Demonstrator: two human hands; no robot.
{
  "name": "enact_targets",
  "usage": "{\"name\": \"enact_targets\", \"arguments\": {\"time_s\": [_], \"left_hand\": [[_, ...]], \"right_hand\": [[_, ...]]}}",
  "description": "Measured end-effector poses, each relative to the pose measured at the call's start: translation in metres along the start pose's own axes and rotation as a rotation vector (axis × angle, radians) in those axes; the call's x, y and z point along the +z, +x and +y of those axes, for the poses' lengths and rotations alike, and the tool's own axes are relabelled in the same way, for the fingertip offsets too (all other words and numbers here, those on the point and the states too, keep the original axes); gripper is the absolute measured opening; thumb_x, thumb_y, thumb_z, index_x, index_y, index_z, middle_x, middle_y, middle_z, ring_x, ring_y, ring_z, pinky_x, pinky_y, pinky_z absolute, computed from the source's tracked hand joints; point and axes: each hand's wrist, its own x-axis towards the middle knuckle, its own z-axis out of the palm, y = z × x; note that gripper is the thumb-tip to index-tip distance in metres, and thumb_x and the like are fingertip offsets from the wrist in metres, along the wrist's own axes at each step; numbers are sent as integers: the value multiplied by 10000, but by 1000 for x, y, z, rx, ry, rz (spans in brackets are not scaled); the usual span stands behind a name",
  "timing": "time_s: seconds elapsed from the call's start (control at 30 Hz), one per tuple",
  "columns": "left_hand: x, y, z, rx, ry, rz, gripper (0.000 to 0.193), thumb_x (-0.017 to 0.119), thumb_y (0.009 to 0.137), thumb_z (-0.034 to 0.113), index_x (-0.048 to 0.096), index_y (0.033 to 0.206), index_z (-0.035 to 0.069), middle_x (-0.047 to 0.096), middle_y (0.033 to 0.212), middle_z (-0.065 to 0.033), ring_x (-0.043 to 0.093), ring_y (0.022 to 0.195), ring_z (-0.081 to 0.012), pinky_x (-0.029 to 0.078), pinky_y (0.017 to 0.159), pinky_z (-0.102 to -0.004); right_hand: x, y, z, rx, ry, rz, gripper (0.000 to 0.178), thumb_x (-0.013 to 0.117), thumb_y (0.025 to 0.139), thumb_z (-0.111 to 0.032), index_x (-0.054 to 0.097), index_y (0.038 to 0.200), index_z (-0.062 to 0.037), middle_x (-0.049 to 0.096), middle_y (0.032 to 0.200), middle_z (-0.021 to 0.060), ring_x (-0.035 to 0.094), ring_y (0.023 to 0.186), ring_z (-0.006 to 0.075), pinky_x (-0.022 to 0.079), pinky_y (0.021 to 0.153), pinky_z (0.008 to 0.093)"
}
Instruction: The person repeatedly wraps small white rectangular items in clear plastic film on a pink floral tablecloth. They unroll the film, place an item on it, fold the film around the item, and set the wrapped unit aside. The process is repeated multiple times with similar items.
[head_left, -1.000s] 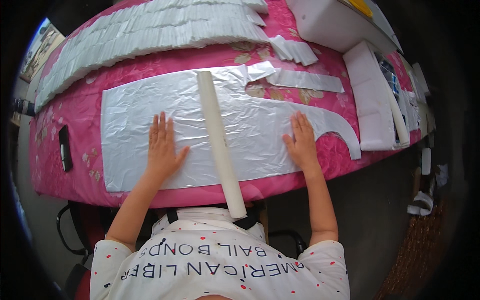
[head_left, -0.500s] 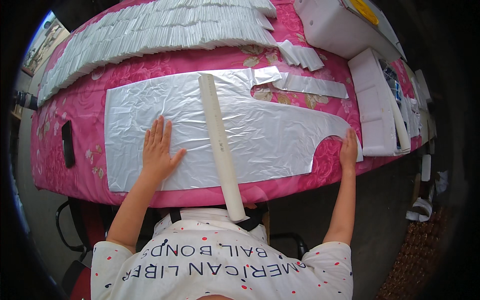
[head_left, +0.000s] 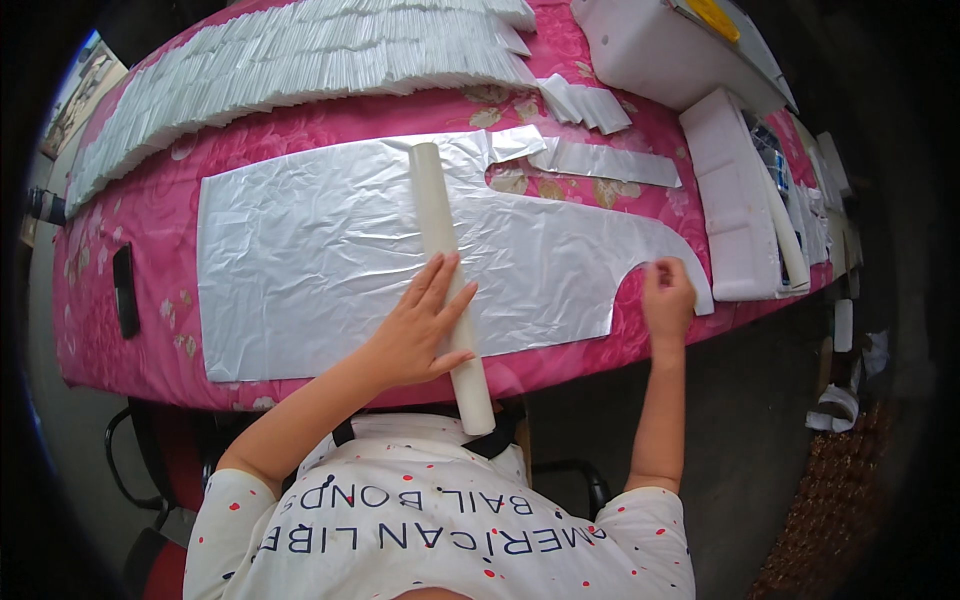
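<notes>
A white plastic vest-style bag (head_left: pixel 300 260) lies spread flat and slightly wrinkled, with its handle ends to the right. One handle (head_left: pixel 610 162) is folded into a flat strip at the far side. Across the bag rests a pale plastic tube (head_left: pixel 432 200), its near end overhanging the table edge toward me. My left hand (head_left: pixel 418 325) lies on the tube's near half, fingers stretched out. Beside the near handle's curved cutout, my right hand (head_left: pixel 667 300) has its fingers curled together, slightly blurred; whatever they may pinch is hidden.
Rows of folded white bags (head_left: pixel 300 70) cover the table's far side, with a few more folded bags (head_left: pixel 590 105) beside them. White foam boxes (head_left: pixel 740 200) stand at the right. A dark phone (head_left: pixel 125 290) lies on the pink floral tablecloth (head_left: pixel 90 340) at the left.
My left hand has moved right, from the bag's surface onto the tube. The right hand has shifted slightly left from the handle's tip, and its fingers have curled in.
</notes>
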Motion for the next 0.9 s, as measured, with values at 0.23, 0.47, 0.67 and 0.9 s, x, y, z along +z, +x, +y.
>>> {"name": "enact_targets", "arguments": {"time_s": [0.23, 0.47, 0.67, 0.9], "left_hand": [[2, 1, 5, -562, -1233, 124, 466, 616, 839, 208, 470, 1225, -8, 547, 1123, -182, 567, 984, -223, 468, 824, -337], [-74, -99, -99, -918, -1115, 56, 162, 584, 841, 132, 609, 923, -5, 620, 757, -74, 598, 681, -134, 486, 621, -267], [-108, -160, -125, -982, -450, 345, 317, 593, 780, 10, 559, 1095, -3, 607, 1022, -98, 589, 919, -194, 471, 799, -306], [-56, -49, -41, -254, -45, 376, 479, 572, 735, -34, 497, 1205, 14, 497, 1236, -150, 457, 1163, -314, 376, 975, -380]], "right_hand": [[50, -84, -169, -376, 481, -635, 157, 644, 744, -59, 594, 890, -32, 629, 844, 94, 620, 744, 247, 488, 663, 335], [21, -100, -169, -463, 374, -411, 389, 695, 737, -190, 564, 1070, -37, 593, 1040, 134, 571, 952, 278, 468, 775, 384], [-5, -117, -150, 65, -46, -692, 514, 699, 728, -367, 535, 1058, -9, 626, 930, 151, 609, 859, 285, 484, 716, 366], [11, -144, -147, 304, 109, -948, 433, 672, 752, -370, 590, 906, 27, 655, 753, 150, 651, 664, 256, 505, 623, 324]]}}
